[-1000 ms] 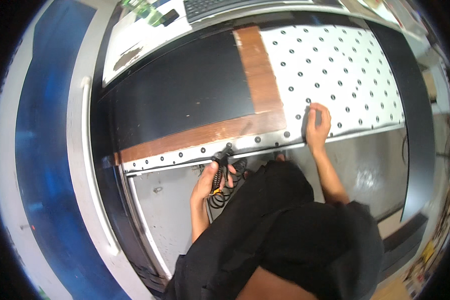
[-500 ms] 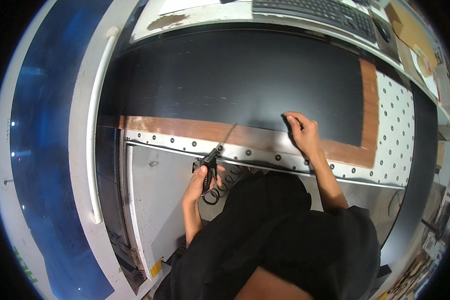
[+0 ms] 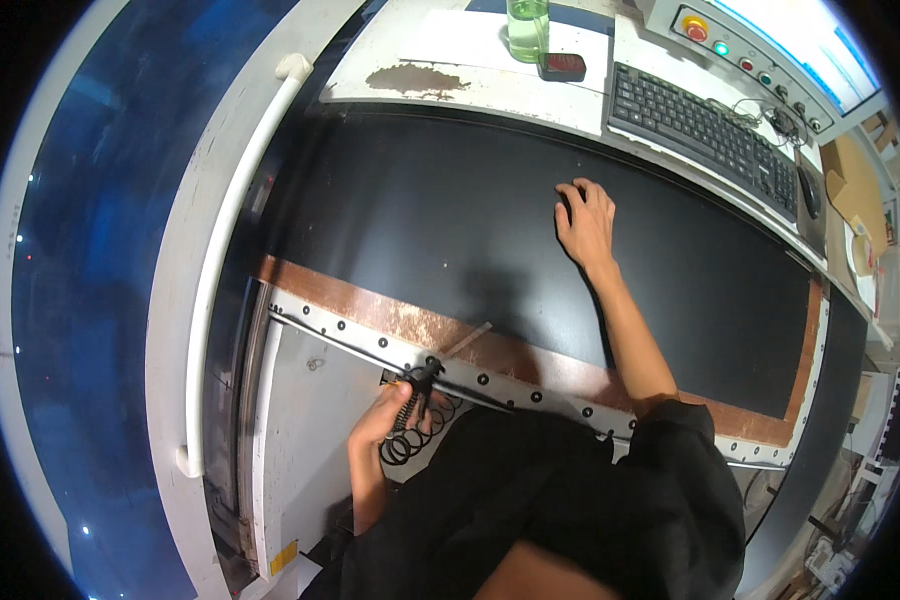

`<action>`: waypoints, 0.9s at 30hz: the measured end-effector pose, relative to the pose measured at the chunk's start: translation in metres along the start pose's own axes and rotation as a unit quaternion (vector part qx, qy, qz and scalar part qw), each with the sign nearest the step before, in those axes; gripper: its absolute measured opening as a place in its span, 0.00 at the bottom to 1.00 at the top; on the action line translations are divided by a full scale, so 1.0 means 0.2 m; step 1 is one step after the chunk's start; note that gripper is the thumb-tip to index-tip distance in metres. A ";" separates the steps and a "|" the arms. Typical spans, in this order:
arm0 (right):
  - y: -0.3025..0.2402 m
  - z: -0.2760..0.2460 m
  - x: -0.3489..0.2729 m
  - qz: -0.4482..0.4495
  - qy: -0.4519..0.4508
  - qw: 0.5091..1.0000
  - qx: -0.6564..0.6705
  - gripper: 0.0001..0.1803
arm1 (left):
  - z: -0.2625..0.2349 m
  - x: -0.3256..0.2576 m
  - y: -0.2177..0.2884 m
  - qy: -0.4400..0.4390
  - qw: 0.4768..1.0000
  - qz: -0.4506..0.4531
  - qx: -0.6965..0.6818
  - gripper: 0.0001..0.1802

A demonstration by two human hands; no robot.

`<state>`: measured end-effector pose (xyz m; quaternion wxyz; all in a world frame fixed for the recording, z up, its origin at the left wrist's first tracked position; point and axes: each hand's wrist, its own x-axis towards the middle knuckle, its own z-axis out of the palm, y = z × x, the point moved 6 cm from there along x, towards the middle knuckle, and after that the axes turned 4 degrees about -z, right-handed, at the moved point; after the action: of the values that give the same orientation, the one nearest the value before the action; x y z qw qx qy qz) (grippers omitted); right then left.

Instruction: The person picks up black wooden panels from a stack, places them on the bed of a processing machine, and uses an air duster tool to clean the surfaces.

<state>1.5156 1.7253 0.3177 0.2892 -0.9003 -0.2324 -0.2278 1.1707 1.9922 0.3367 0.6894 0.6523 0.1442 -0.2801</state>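
Gripping a black air gun [image 3: 417, 385] with coiled hose [image 3: 410, 440] at lower centre, left hand [image 3: 385, 420] clenched around it; right hand [image 3: 585, 220] released, pressed flat on the black sheet [image 3: 420, 220] near a keyboard [image 3: 705, 135] at upper right.

keyboard [image 3: 705, 125], black, 2 o'clock | green glass [image 3: 528, 27] with dark red case [image 3: 562, 66] just beside, 12 o'clock | control panel [image 3: 740, 50] with coloured buttons, 1 o'clock | white rail [image 3: 232, 230], 9 o'clock | mouse [image 3: 808, 192], 2 o'clock
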 end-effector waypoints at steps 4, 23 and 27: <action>0.08 0.21 0.18 -0.011 -0.032 0.996 -0.084 0.24 | 0.07 0.15 0.05 -0.098 0.994 -0.003 -0.040 0.44; 0.12 0.30 0.31 0.022 -0.137 0.984 -0.115 0.33 | -0.25 0.02 0.18 0.014 1.000 0.003 0.014 0.47; 0.12 0.22 0.11 -0.010 -0.126 0.985 -0.119 0.34 | -0.56 -0.29 -0.02 0.290 0.955 -0.052 0.019 0.43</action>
<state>1.5587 1.7420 0.2868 0.1461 -0.9473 -0.2474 -0.1413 1.1408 2.1138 0.3550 0.5899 0.7102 0.3662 -0.1166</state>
